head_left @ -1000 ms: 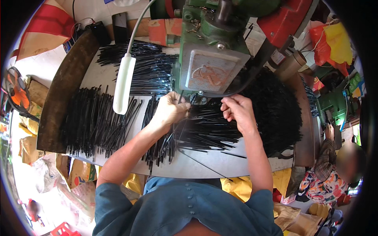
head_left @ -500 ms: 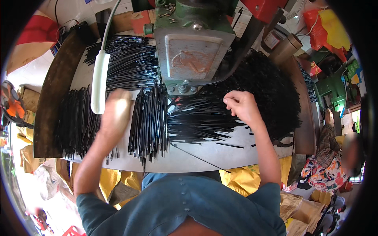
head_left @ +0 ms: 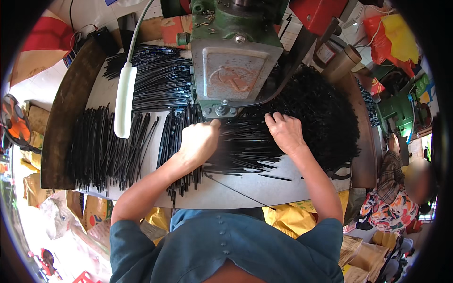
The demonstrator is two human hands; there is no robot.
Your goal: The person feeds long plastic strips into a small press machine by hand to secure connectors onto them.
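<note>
My left hand [head_left: 199, 141] is closed, its thumb and forefinger pinched together just below the head of a green and grey press [head_left: 231, 70]. What the pinch holds is too hidden to make out. Under and beside its wrist lies an upright row of thin black strips [head_left: 177, 146]. My right hand [head_left: 286, 133] has its fingers curled down onto black strips lying crosswise [head_left: 252, 146], at the edge of a large dark heap [head_left: 325, 113]. Those fingertips are hidden among the strips, so what they grip cannot be seen.
A white lamp [head_left: 125, 101] on a bendy neck hangs over the left side. Further bundles of strips [head_left: 101, 151] lie left and behind. Curved brown walls [head_left: 71, 113] edge the grey metal table [head_left: 226, 193]. A dark curved-handled tool [head_left: 339, 174] lies right. Another person [head_left: 389, 203] sits at far right.
My left hand has moved right, from the gap between the left bundles to below the press head. My right hand has turned palm down and shifted slightly, its fingers now on the strips.
</note>
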